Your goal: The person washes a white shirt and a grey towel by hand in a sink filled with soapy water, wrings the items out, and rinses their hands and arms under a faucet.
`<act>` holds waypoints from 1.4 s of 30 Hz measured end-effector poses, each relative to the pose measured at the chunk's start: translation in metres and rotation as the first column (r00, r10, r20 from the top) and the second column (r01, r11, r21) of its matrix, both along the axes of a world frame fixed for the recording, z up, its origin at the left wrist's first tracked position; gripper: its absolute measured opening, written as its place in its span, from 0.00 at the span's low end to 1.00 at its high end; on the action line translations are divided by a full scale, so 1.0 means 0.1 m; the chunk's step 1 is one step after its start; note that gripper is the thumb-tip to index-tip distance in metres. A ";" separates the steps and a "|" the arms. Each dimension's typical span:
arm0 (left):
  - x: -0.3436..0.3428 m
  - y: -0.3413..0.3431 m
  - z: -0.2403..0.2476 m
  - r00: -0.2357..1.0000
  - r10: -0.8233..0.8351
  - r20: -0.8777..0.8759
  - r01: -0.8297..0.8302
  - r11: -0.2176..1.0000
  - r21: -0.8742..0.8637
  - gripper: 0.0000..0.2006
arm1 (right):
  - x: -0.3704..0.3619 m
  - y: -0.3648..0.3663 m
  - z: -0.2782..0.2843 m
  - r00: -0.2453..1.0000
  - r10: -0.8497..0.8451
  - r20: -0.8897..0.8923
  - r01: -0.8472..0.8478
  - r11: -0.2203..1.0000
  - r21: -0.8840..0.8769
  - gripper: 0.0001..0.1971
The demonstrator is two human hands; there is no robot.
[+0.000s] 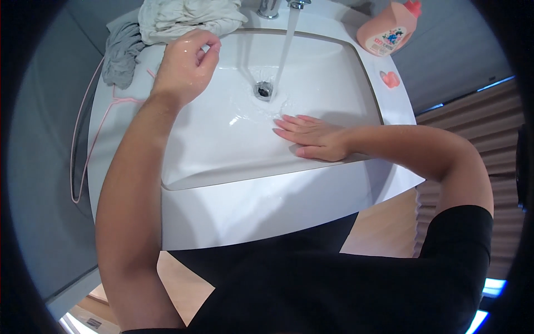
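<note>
Water runs in a thin stream (287, 53) from the chrome faucet (298, 4) into the white washbasin (222, 158), falling beside the round drain (263, 90). My right hand (314, 138) lies flat inside the basin, fingers stretched toward the drain and nothing in them. Over the basin's left rim, my wet left hand (188, 64) is raised with its fingers curled in a loose fist; I see nothing held. Just beyond it a bunched white cloth (186, 19) rests on the counter, and a grey cloth (123, 53) lies to its left.
A pink clothes hanger (95, 150) hangs over the counter's left edge. At the back right stands a pink detergent bottle (386, 30), with a small pink cap (390, 79) on the rim in front of it. Brown pleated curtain (473, 117) hangs at the right.
</note>
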State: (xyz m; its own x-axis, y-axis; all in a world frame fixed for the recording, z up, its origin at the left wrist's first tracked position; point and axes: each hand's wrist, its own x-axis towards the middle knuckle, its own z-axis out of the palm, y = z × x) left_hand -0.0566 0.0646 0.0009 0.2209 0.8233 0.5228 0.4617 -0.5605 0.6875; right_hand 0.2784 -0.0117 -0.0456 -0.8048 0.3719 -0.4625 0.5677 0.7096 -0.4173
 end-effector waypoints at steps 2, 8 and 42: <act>0.02 -0.01 0.01 1.000 -0.005 -0.011 0.005 1.000 -0.002 0.05 | 0.09 0.07 -0.04 0.996 -0.035 0.084 0.021 0.987 0.162 0.35; -0.02 -0.04 0.06 0.997 -0.020 -0.071 0.017 0.999 -0.040 0.06 | 0.21 0.53 -0.07 0.973 -0.163 0.164 0.029 0.790 0.612 0.37; 0.05 -0.05 0.16 0.986 0.005 -0.167 -0.023 0.994 -0.106 0.07 | -1.31 1.29 0.07 0.721 -0.690 -0.066 0.458 0.545 -0.702 0.09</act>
State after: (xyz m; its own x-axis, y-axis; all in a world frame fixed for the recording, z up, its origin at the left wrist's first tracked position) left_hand -0.0515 0.0598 0.0165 0.2855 0.8762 0.3882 0.5819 -0.4804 0.6563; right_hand 0.1477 0.1177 -0.0387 -0.6505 0.5381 -0.5360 0.5169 -0.2035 -0.8315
